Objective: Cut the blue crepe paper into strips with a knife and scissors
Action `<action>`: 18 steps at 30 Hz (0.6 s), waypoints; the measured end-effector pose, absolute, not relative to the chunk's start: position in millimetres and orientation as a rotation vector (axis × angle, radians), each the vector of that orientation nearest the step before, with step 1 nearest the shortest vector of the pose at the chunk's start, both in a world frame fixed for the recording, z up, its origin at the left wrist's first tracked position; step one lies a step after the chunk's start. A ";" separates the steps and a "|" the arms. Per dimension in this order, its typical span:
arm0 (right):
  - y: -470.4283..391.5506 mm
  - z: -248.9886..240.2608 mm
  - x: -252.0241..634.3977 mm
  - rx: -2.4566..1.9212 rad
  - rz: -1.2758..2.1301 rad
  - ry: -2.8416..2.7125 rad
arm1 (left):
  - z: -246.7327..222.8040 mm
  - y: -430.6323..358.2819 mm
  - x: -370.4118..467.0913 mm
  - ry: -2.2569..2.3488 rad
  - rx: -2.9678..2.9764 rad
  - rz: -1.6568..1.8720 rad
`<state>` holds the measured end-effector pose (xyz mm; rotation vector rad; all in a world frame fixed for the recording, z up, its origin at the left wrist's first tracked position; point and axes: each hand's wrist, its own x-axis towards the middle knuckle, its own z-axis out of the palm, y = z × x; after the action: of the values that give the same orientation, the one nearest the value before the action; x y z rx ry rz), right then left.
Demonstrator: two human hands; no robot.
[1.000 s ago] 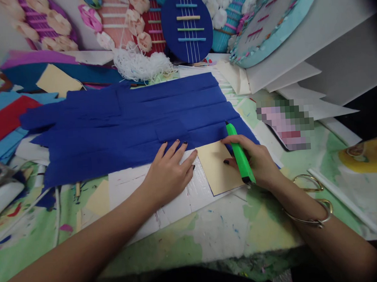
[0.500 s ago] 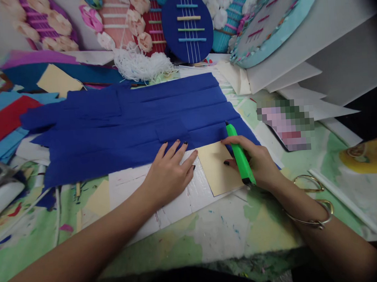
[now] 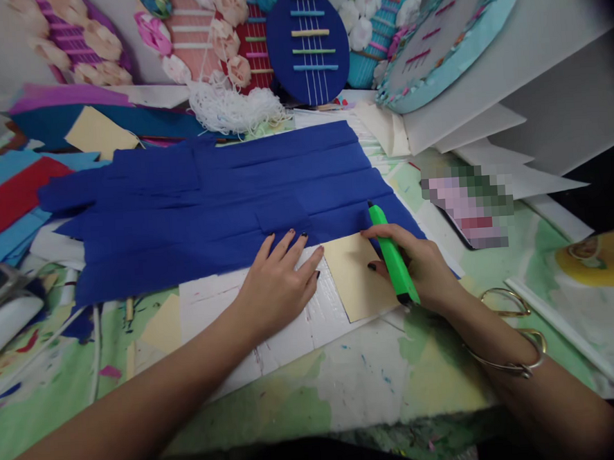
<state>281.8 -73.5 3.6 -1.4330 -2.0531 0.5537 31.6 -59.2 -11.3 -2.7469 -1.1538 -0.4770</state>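
My left hand (image 3: 279,284) lies flat with fingers spread on a white board (image 3: 211,291), its fingertips reaching the edge of dark blue paper strips (image 3: 223,221). Beside it, a pale yellow card (image 3: 359,279) rests on the board. My right hand (image 3: 423,264) is closed around a bright green, pen-like tool (image 3: 392,259) with black ends; whether it is a marker or a cutter I cannot tell. The thumb and index finger of that hand also touch the card. Part of the card's right side is hidden.
White yarn (image 3: 237,109) lies behind the blue paper. Decorated egg-shaped boards, one dark blue (image 3: 309,42), lean at the back. Right are a blurred-out phone (image 3: 464,210), scissors (image 3: 503,301) and a white rod (image 3: 563,332). Red paper (image 3: 14,196) lies left.
The view has shifted very slightly. My hands, the card and the green tool keep the same places relative to each other.
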 end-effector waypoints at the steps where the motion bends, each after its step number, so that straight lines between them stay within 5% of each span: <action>1: -73.6 3.6 281.8 -1.432 0.560 -2.050 | -11.3 -59.4 31.7 -1.157 -2.746 -0.471; 18: -74.4 1.1 283.9 -1.412 0.566 -2.049 | -10.3 -60.4 32.6 -1.169 -2.741 -0.414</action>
<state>283.9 -74.4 1.1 -1.4117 -2.0491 0.5663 32.6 -60.4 -10.3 -2.7408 -1.1686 -0.4139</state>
